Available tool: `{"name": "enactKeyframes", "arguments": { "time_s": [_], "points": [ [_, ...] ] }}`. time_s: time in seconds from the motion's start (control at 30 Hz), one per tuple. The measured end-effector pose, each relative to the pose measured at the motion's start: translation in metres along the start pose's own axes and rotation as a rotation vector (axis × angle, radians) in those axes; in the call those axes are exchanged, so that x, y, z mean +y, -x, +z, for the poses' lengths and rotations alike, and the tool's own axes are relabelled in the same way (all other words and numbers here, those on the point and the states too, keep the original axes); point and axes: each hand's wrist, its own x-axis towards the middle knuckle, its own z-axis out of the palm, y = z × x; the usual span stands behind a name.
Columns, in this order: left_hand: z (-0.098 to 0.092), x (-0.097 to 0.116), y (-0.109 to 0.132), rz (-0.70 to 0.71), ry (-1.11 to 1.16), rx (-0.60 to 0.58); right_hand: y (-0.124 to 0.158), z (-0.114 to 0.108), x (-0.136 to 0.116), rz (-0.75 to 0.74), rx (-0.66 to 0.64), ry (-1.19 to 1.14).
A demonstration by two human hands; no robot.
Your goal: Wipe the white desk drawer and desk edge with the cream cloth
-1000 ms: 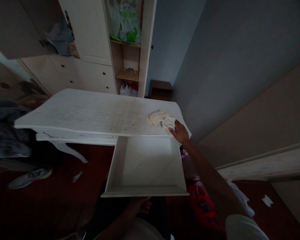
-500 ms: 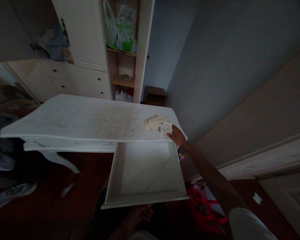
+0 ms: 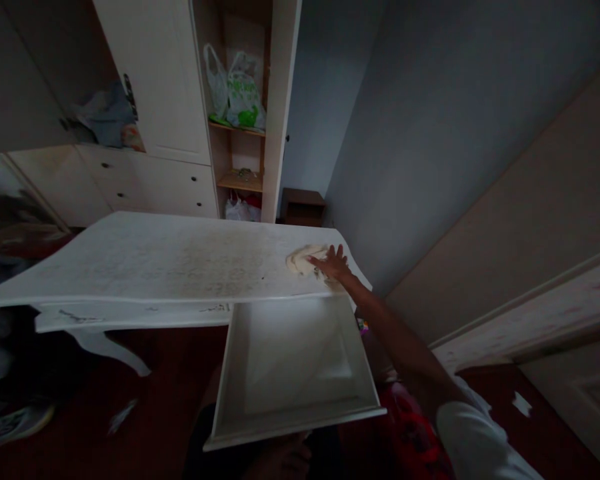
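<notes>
My right hand point(image 3: 334, 263) lies over a crumpled cream cloth point(image 3: 300, 259) near the right end of a white desk point(image 3: 145, 250). Its fingers are spread and touch the cloth from above. Dark smudges mark the middle of the desktop. Below the right part of the desk, a white drawer point(image 3: 280, 373) is pulled out toward me, with nothing visible inside. My left hand point(image 3: 287, 460) is in shadow just beneath the drawer's front edge, its fingers curled. What it grips, if anything, is too dark to see.
Behind the desk stands a white wardrobe point(image 3: 173, 120), with plastic bags point(image 3: 243, 97) on an open shelf. A brown box-like cabinet point(image 3: 303, 207) sits by the grey wall point(image 3: 420, 120). A red bag point(image 3: 415, 433) lies right of the drawer; a shoe point(image 3: 15, 427) shows lower left.
My right hand has moved from the cloth's right edge onto its top, and its fingers have spread. The view has tilted up, so the desk and drawer appear lower.
</notes>
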Motion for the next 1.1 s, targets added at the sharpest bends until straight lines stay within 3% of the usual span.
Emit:
{"name": "enactKeyframes", "arguments": {
  "time_s": [0.17,0.4,0.6,0.8,0.87,0.93,1.1],
  "points": [
    [-0.001,-0.007,-0.003,0.016,0.055,-0.009,-0.015,0.013,-0.034,0.11,-0.027,0.076],
    [-0.007,-0.015,-0.018,0.034,0.093,-0.019,-0.008,0.013,-0.043,-0.155,0.03,0.203],
    [0.001,-0.007,-0.015,0.001,0.128,-0.01,0.045,0.031,-0.018,-0.445,0.266,0.159],
    [0.009,-0.004,-0.004,0.039,0.146,0.015,0.127,0.058,0.02,-0.748,0.281,-0.064],
    [0.011,-0.004,-0.003,0.049,0.154,0.017,0.147,0.068,0.036,-0.734,0.259,-0.117],
    [0.013,-0.004,-0.002,0.053,0.162,0.022,0.159,0.079,0.054,-0.626,0.214,-0.139],
    [0.014,-0.004,-0.002,0.059,0.193,-0.001,0.147,0.104,0.095,-0.234,0.098,-0.325]
  ]
}}
